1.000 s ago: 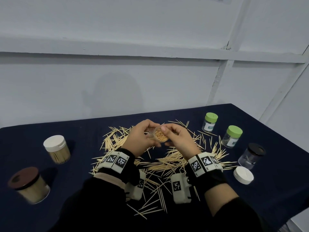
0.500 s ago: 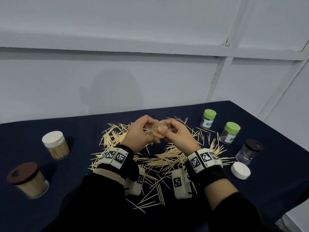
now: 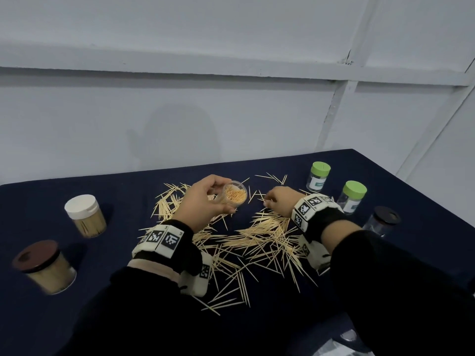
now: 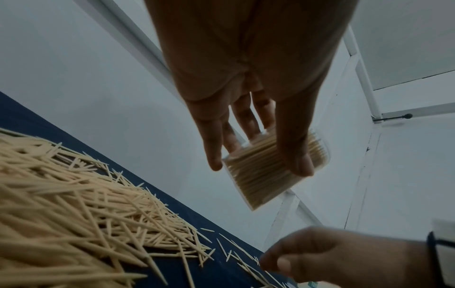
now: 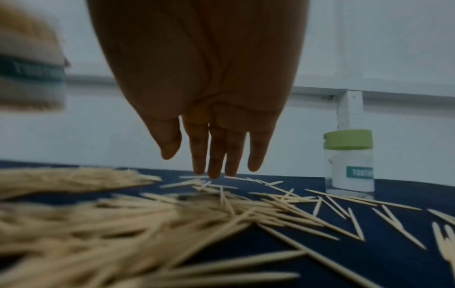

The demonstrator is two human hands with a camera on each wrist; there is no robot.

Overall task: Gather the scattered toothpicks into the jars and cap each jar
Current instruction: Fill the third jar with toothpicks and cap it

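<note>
We hold the open toothpick jar [image 3: 234, 195] in our left hand [image 3: 205, 201], thumb and fingers wrapped around its clear wall, lifted above the bench [image 3: 385, 265] and tilted so that its mouth faces us. Our right hand [image 3: 279, 201] is to the right of this jar, low over the scattered toothpicks [image 3: 257, 240]. Its fingers [image 5: 214, 165] are straight and a little apart, the tips just touching the sticks, and they hold nothing yet.

The step in hand, we judge, is to pick up a next small bunch. To do it well, we should pinch only a few sticks that already lie parallel, turn them to point the same way as those inside, and slide them in along the wall. The jar looks nearly full, so a big bunch may jam or push sticks out. We should keep the mouth tilted up.

Left of the held jar stand a white-capped jar [image 3: 86, 217] and a brown-capped jar [image 3: 43, 267], both packed with toothpicks. To its right stand two green-capped jars [image 3: 318, 179], which look empty, and further right a black-capped jar [image 3: 383, 220], also seemingly empty. The cap of the held jar we cannot find in these views.
</note>
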